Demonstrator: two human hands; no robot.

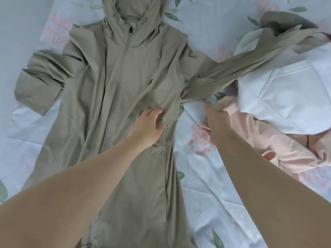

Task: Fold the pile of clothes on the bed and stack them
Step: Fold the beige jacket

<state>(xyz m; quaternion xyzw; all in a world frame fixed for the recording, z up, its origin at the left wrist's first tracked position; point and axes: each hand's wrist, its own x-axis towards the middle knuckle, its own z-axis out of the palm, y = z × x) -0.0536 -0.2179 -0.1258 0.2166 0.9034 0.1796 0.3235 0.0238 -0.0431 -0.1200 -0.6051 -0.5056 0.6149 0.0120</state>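
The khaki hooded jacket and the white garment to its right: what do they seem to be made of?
Khaki hooded jacket: probably thin synthetic woven fabric, smooth and matte; it lies flat with fine, soft creases. White garment: apparently a knit, perhaps cotton; a fine ribbed or waffle texture shows.

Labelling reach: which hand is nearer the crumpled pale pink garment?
Right. The right hand is by the edge of the crumpled pale pink garment; the left hand rests on the khaki hooded jacket, farther left.
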